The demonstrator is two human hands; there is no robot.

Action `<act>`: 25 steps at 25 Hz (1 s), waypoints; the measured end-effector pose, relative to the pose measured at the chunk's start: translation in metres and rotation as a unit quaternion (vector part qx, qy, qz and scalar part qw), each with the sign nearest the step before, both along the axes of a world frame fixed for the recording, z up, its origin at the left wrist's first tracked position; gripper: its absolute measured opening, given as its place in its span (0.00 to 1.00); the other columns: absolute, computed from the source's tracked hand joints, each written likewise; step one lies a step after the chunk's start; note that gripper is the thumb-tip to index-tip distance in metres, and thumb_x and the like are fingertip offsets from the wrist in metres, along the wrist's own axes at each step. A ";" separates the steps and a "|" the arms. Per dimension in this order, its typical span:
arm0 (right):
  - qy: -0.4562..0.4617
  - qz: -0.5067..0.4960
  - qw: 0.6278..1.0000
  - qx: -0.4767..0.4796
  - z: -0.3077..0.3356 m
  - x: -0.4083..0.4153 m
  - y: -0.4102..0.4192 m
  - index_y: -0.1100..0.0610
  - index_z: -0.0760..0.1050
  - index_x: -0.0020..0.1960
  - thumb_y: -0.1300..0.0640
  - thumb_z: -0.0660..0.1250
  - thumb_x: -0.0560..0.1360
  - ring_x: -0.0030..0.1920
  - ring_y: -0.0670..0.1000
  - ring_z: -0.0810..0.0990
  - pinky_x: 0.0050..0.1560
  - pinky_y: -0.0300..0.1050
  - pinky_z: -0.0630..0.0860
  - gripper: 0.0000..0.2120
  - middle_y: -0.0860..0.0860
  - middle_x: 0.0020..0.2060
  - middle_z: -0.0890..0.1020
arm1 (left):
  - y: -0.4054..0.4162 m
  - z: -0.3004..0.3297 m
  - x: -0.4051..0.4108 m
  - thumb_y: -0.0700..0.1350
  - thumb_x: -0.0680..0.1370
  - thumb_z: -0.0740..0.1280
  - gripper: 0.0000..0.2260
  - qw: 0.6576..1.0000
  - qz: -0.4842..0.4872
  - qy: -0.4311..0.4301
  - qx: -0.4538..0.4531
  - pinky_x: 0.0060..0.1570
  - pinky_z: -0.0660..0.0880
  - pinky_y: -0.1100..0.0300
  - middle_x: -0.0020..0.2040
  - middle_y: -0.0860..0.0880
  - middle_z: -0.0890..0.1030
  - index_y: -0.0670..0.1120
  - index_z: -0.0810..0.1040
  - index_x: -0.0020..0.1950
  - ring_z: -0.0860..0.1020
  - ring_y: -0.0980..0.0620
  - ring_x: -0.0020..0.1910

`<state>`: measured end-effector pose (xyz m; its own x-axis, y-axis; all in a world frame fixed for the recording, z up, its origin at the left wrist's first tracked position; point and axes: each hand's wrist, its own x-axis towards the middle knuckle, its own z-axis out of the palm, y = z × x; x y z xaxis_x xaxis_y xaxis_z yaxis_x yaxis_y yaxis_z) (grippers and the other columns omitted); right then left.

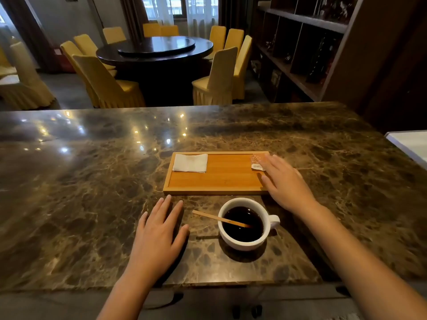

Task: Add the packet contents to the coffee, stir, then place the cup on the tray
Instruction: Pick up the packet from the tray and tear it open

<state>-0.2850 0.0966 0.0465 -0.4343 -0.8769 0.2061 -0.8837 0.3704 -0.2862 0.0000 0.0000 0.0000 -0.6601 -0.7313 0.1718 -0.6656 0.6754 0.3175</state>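
Marble, brown and veined, makes up the polished desk (92,204) in front of me, and ceiling lights glint off its left half. A white cup (245,224) of black coffee (242,224) stands on the desk just in front of the wooden tray (215,181), not on it, with its handle turned to my right. A thin wooden stir stick (219,218) leans across the cup's left rim, one end sunk in the coffee and the other sticking out over the desk toward my left hand (159,229). That hand lies flat on the marble, palm down, fingers spread and holding nothing, just left of the cup and apart from it. My right hand (285,183) reaches over the tray's right end, its fingertips (265,160) resting on a small orange and white packet (257,161) in the far right corner of the tray. The grip there looks loose and open, fingers laid on the packet rather than closed round it, though my hand hides the packet's right side, so I cannot be sure whether the thumb is under it. A folded white napkin (190,162) lies in the tray's far left corner, well apart from the packet. The middle of the tray is bare wood. Beyond the desk stand a dark round dining table (154,48) ringed with yellow covered chairs (108,86), and dark shelving (300,49) on the right.
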 end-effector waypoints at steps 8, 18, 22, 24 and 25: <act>-0.049 0.032 0.996 0.072 -0.014 -0.013 -0.023 0.52 0.60 0.72 0.50 0.55 0.79 0.74 0.51 0.59 0.72 0.58 0.56 0.22 0.50 0.73 0.64 | -0.001 -0.009 -0.005 0.66 0.71 0.41 0.31 0.998 0.026 -0.051 0.004 0.70 0.40 0.45 0.74 0.52 0.46 0.57 0.49 0.72 0.40 0.56 0.71; -0.083 -0.090 0.991 -0.047 -0.013 -0.014 -0.031 0.56 0.75 0.57 0.51 0.70 0.71 0.59 0.56 0.72 0.61 0.57 0.69 0.17 0.55 0.55 0.78 | 0.000 -0.007 -0.006 0.66 0.71 0.41 0.31 0.998 0.031 -0.050 0.011 0.70 0.40 0.46 0.73 0.54 0.45 0.58 0.49 0.72 0.41 0.57 0.71; -0.081 -0.133 0.988 0.001 -0.010 -0.016 -0.028 0.58 0.74 0.61 0.45 0.68 0.71 0.65 0.57 0.65 0.61 0.55 0.67 0.24 0.57 0.61 0.73 | 0.000 -0.007 -0.005 0.66 0.70 0.40 0.31 0.998 0.031 -0.057 0.011 0.70 0.40 0.46 0.72 0.54 0.43 0.58 0.47 0.72 0.40 0.56 0.71; -0.094 -0.137 0.986 0.006 -0.009 -0.015 -0.028 0.58 0.75 0.59 0.45 0.69 0.71 0.64 0.57 0.65 0.60 0.53 0.68 0.23 0.57 0.61 0.73 | 0.001 -0.006 -0.005 0.66 0.70 0.40 0.31 0.998 0.031 -0.056 0.010 0.70 0.39 0.46 0.72 0.54 0.43 0.58 0.47 0.72 0.40 0.56 0.71; -0.105 -0.141 0.984 0.007 -0.008 -0.015 -0.029 0.58 0.75 0.59 0.45 0.69 0.70 0.64 0.57 0.65 0.60 0.52 0.68 0.22 0.57 0.61 0.73 | 0.001 -0.006 -0.005 0.66 0.70 0.39 0.31 0.998 0.030 -0.055 0.010 0.70 0.39 0.46 0.72 0.54 0.43 0.58 0.47 0.72 0.40 0.56 0.71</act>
